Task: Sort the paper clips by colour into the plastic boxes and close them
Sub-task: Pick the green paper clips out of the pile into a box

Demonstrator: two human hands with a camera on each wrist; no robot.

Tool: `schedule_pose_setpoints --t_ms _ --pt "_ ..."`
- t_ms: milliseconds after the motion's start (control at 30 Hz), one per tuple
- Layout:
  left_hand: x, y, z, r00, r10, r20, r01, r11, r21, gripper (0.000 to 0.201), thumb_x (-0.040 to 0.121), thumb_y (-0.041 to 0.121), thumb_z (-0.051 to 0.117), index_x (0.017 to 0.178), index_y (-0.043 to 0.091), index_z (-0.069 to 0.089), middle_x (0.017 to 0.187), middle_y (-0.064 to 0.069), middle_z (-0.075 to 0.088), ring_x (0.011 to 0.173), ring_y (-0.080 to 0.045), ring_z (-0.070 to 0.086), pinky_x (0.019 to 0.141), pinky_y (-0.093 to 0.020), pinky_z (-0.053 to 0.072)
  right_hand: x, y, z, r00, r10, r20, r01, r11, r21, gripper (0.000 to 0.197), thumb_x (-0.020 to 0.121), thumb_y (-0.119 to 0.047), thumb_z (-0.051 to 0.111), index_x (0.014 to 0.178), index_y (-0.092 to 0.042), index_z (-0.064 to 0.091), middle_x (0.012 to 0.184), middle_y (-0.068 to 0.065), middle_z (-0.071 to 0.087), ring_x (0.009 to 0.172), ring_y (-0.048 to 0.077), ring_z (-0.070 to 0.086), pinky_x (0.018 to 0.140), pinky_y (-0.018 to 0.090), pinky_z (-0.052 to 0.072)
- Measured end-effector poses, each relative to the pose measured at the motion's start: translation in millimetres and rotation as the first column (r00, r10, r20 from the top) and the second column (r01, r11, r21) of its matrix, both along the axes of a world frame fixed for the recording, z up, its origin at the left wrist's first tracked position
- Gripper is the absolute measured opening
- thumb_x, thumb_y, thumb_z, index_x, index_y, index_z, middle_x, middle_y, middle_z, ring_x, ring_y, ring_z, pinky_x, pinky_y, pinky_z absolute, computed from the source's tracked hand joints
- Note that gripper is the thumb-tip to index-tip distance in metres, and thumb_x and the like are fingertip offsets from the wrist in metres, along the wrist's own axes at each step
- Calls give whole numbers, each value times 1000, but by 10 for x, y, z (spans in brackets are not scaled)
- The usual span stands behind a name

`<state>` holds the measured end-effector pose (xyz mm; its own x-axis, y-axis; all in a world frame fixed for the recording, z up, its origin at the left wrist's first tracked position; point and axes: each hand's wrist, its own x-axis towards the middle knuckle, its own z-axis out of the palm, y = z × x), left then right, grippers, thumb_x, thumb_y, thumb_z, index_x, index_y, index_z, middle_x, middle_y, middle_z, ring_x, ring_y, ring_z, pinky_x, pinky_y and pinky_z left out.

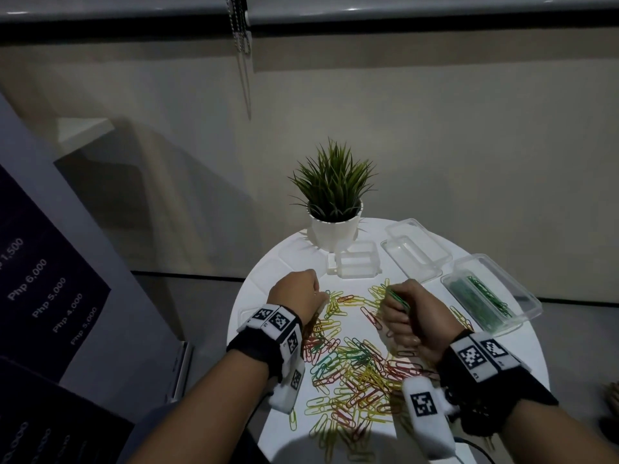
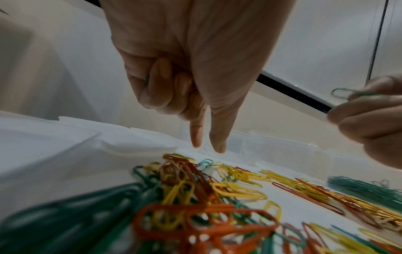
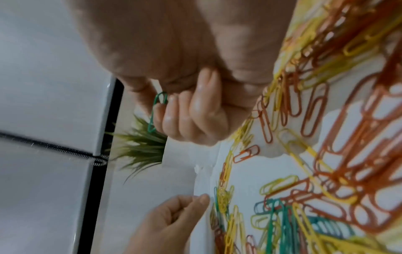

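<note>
A loose pile of red, yellow and green paper clips (image 1: 351,360) covers the round white table (image 1: 522,356). My left hand (image 1: 303,291) hovers over the pile's far left edge. In the left wrist view its thumb and forefinger (image 2: 196,137) point down just above the clips (image 2: 195,189), pinching nothing, while the curled fingers trap a sliver of green clip (image 2: 147,77). My right hand (image 1: 402,313) is a fist above the pile and grips several green clips (image 1: 397,298), also visible in the right wrist view (image 3: 159,103). An open clear box (image 1: 531,303) at the right holds green clips.
Two empty clear boxes (image 1: 415,254) (image 1: 358,264) stand at the back of the table, and another (image 1: 246,316) sits partly hidden under my left wrist. A potted plant (image 1: 335,209) stands at the far edge. A dark sign board (image 1: 50,296) is on the left.
</note>
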<state>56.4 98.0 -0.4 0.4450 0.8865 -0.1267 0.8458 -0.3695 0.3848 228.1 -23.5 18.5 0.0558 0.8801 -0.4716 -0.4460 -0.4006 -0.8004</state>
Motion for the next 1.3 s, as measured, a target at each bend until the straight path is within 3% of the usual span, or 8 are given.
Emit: schedule_pose_setpoints --t_ms 267,433,500,600,700,1067,1200,1300 --pt "121 137 -48 995 -68 -74 45 958 -283 26 87 30 65 71 10 63 81 -6 69 83 -23 65 72 -28 47 -112 -31 -66 995 39 88 -33 997 -66 17 96 -12 41 92 -3 56 61 7 50 41 12 31 31 16 21" --pt "-12 31 51 972 23 235 68 926 -370 31 98 18 39 70 11 49 63 9 52 65 -11 48 59 -23 34 -164 54 -71 1000 -17 2 17 997 -76 15 93 -10 36 93 -8 51 63 7 46 47 16 35 38 17 17" --pt "-64 15 86 881 217 419 20 870 -493 27 98 13 32 74 12 44 69 3 47 57 -12 43 53 -24 31 -187 131 -71 948 88 305 -74 996 -57 14 93 -20 45 85 -14 54 61 1 42 47 13 32 40 20 16" --pt "-158 -4 106 505 626 594 131 624 -770 23 93 14 32 72 13 42 57 0 48 37 -8 26 35 -17 21 -312 226 -81 350 216 912 -339 936 -92 17 96 -23 49 98 -24 65 82 -1 64 61 3 51 57 20 39" --pt "-237 -39 155 394 670 629 291 558 -777 26 93 19 30 70 14 39 54 0 40 35 -7 20 32 -14 16 -435 205 -72 -193 267 944 -415 850 -325 29 97 -24 38 110 -29 64 107 -1 67 93 21 62 74 28 44" --pt "-413 -122 132 532 597 601 108 656 -747 24 100 12 35 92 6 57 51 5 33 38 -6 27 34 -15 20 -274 127 118 -294 234 927 -289 903 -319 23 96 -34 47 113 -33 62 111 -1 67 98 20 64 80 31 49" --pt "-526 -75 121 881 229 414 -58 920 -387 27 98 15 42 95 11 68 66 9 52 58 -8 49 48 -16 32 -473 404 27 -306 237 922 -387 854 -348 26 95 -33 48 117 -33 61 114 0 66 103 23 62 84 32 48" --pt "-555 -116 64 986 23 168 10 981 -192 15 89 28 62 88 14 69 78 11 60 71 -8 53 55 -17 33 -538 524 -89 -313 313 897 -367 831 -418 19 93 -29 52 109 -26 61 109 2 65 99 23 61 78 30 46"
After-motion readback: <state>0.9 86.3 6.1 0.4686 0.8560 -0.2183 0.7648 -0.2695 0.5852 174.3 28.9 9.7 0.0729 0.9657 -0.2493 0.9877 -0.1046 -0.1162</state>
